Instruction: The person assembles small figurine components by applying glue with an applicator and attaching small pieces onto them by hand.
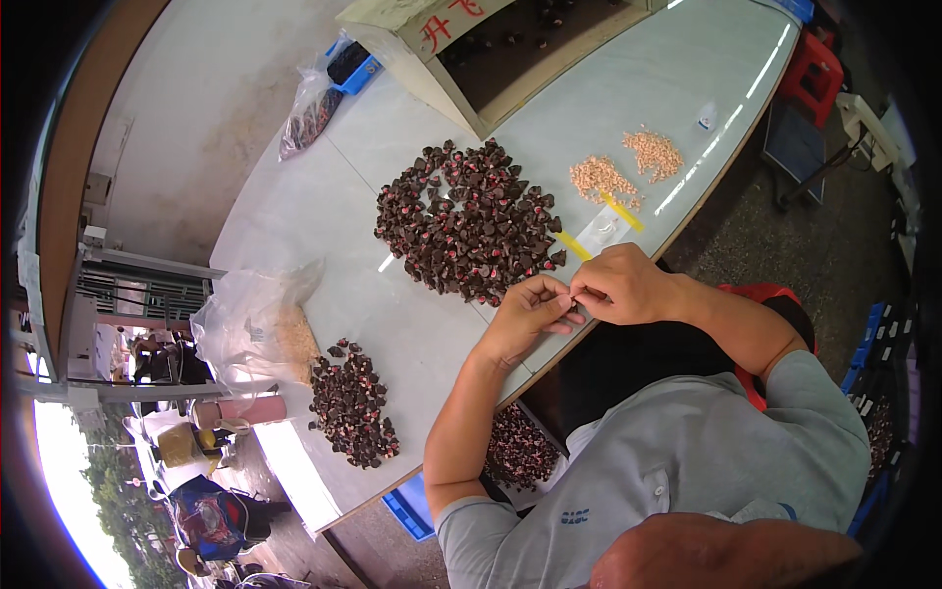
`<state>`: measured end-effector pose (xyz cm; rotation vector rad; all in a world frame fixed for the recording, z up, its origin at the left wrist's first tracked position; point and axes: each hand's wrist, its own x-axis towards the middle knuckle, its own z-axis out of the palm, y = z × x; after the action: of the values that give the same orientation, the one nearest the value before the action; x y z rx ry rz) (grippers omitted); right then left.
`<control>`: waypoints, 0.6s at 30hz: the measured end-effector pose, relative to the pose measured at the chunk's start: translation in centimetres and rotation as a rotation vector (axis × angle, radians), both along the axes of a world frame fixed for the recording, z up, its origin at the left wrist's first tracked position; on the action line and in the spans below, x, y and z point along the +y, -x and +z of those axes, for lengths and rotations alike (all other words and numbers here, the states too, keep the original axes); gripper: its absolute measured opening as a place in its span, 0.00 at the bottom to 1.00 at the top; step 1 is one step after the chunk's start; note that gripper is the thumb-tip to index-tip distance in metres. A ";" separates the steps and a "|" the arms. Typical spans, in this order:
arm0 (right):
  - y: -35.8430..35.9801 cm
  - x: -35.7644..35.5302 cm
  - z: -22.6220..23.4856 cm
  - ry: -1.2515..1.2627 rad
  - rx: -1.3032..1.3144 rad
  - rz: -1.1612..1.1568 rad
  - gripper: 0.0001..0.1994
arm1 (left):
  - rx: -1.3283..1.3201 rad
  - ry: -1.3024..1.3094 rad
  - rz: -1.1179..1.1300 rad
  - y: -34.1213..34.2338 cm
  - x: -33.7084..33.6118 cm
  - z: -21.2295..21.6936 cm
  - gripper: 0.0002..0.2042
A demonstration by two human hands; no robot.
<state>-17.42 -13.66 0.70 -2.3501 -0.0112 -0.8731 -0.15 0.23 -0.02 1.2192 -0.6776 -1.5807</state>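
Observation:
My left hand (530,316) and my right hand (624,285) meet fingertip to fingertip over the table's near edge. Both are closed in a pinch around something tiny; a dark speck shows between them, too small to name. Just beyond my left hand spreads a large heap of small dark brown or black parts (481,226), many with red bits. Past my right hand, a clear piece of film (601,234) lies between yellow tape strips (622,211). Beyond it sit two small heaps of pale beige parts, one nearer (601,179) and one farther (654,154).
Left on the table (363,294) are a smaller heap of dark and pale parts (351,407) and a clear plastic bag (250,329). A box with an open front (432,59) stands at the back, beside a blue bin (359,77). Below the edge is a container of parts (520,447).

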 end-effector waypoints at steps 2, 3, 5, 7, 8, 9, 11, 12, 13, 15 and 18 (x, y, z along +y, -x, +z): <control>0.0 0.0 0.0 0.011 0.013 0.003 0.06 | -0.012 -0.002 -0.001 0.1 -0.1 0.0 0.07; 0.0 -0.1 0.0 0.016 0.016 0.003 0.06 | -0.015 -0.003 -0.003 0.1 -0.1 0.0 0.07; 0.0 -0.2 -0.1 0.019 0.022 0.003 0.06 | -0.016 -0.007 -0.004 0.2 -0.1 0.0 0.07; 0.1 -0.3 -0.3 0.037 0.039 0.007 0.09 | -0.012 -0.003 -0.014 0.2 -0.2 0.0 0.08; 0.1 -0.3 -0.5 0.037 0.039 0.008 0.09 | -0.012 -0.003 -0.013 0.2 -0.2 0.0 0.08; 0.1 -0.3 -0.7 0.022 0.046 0.016 0.09 | -0.009 -0.005 -0.015 0.1 -0.2 0.0 0.08; 0.1 -0.4 -0.7 0.009 0.053 0.028 0.09 | -0.004 -0.005 -0.014 0.1 -0.1 -0.1 0.08; 0.1 -0.5 -0.5 0.005 0.061 0.037 0.08 | -0.007 -0.004 -0.016 0.1 -0.2 -0.2 0.09; 0.2 -0.6 -0.3 0.003 0.069 0.047 0.08 | -0.009 -0.002 -0.017 0.1 -0.2 -0.2 0.09; 0.4 -1.3 0.5 0.011 0.079 0.031 0.08 | -0.022 -0.006 -0.005 0.1 -0.2 0.0 0.10; 0.9 -3.4 2.4 0.079 0.145 -0.035 0.06 | -0.048 0.005 0.010 0.2 -0.1 0.0 0.11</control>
<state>-18.35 -17.06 3.05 -2.4894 0.0558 -0.7289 -0.32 0.17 0.01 1.2587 -0.7051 -1.5449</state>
